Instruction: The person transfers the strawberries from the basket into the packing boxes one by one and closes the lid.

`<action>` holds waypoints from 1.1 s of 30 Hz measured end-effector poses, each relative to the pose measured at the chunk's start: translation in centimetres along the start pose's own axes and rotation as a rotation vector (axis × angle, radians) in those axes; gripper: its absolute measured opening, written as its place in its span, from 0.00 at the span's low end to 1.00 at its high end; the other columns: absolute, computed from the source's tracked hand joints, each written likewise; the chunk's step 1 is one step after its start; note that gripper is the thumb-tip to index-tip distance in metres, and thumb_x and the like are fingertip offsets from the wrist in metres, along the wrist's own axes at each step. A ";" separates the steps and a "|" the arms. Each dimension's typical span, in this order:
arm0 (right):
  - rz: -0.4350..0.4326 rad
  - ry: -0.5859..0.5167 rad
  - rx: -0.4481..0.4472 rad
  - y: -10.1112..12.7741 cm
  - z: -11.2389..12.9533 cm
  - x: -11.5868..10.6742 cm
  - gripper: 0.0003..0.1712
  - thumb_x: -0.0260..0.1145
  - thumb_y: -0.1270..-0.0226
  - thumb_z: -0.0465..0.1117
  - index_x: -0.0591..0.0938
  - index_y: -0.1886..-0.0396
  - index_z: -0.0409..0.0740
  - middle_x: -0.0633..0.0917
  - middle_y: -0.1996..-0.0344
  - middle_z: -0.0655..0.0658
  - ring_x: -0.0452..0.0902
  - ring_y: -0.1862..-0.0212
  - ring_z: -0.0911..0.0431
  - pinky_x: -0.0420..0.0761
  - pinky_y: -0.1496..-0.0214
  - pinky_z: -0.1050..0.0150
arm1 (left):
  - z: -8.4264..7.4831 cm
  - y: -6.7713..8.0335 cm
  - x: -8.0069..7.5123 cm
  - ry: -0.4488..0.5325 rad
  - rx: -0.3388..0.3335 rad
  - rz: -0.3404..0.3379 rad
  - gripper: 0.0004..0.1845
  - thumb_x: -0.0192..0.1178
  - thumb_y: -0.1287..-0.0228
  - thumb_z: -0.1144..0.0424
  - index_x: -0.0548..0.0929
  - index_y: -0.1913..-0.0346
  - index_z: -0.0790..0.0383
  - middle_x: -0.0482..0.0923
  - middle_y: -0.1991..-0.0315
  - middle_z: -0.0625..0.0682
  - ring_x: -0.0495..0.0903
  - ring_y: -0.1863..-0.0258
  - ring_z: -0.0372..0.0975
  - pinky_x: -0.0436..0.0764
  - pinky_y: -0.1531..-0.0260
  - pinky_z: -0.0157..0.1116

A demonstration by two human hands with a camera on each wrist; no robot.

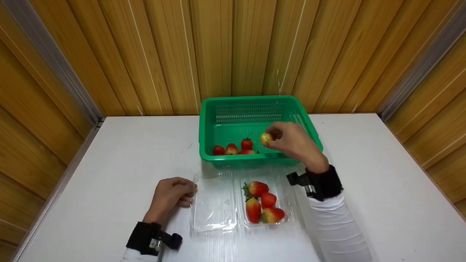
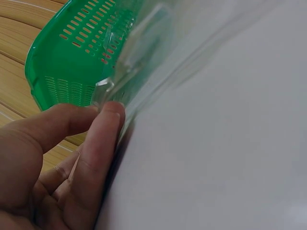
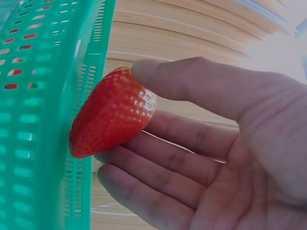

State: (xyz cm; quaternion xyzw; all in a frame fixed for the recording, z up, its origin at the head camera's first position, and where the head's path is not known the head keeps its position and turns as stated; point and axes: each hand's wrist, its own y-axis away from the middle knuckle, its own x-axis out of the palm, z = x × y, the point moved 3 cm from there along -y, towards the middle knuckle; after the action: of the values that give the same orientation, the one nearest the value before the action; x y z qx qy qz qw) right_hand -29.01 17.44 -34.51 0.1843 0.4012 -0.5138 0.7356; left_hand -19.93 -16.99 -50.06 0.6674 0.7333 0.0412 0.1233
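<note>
My right hand [image 1: 294, 141] pinches a strawberry [image 3: 112, 115] between thumb and fingers, over the right part of a green basket [image 1: 205, 127]. In the head view its pale yellowish side shows; the right wrist view shows it glossy red. With thumb and fingertips, my left hand [image 1: 172, 193] grips the left edge of a clear plastic clamshell box [image 1: 214, 205], which lies spread open on the table. Several strawberries [image 1: 253, 210] sit in the box's right half, while the left half holds none. Inside the basket, more strawberries [image 1: 232, 149] lie along the near wall, partly hidden by its rim.
The white table [image 1: 138, 153] backs onto a wood-patterned panel wall [image 1: 214, 47], with similar panels on the left and right. The basket stands near the back wall, directly behind the clamshell box. Both wrists wear black camera straps [image 1: 325, 183].
</note>
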 end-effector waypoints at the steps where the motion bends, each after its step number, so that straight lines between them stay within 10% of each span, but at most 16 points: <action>1: 0.000 0.004 0.000 0.1 0.2 0.0 0.16 0.76 0.32 0.36 0.87 0.48 0.32 0.89 0.56 0.38 0.84 0.52 0.44 0.87 0.47 0.48 | 0.0 0.0 0.0 0.002 -0.001 -0.002 0.10 0.70 0.35 0.68 0.89 0.56 0.72 0.86 0.70 0.59 0.86 0.78 0.43 0.91 0.75 0.39; 33: 0.085 -0.023 -0.037 3.0 1.9 -0.4 0.16 0.77 0.32 0.37 0.87 0.49 0.34 0.89 0.56 0.41 0.86 0.53 0.47 0.89 0.48 0.50 | 0.0 0.1 0.0 -0.002 0.011 -0.002 0.09 0.69 0.35 0.69 0.89 0.56 0.72 0.87 0.69 0.59 0.86 0.77 0.44 0.91 0.74 0.39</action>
State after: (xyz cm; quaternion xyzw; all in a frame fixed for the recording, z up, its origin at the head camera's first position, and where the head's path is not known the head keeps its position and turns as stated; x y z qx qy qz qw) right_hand -25.57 17.59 -33.47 0.1815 0.3942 -0.4767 0.7645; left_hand -19.84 -16.98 -50.01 0.6672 0.7342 0.0363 0.1204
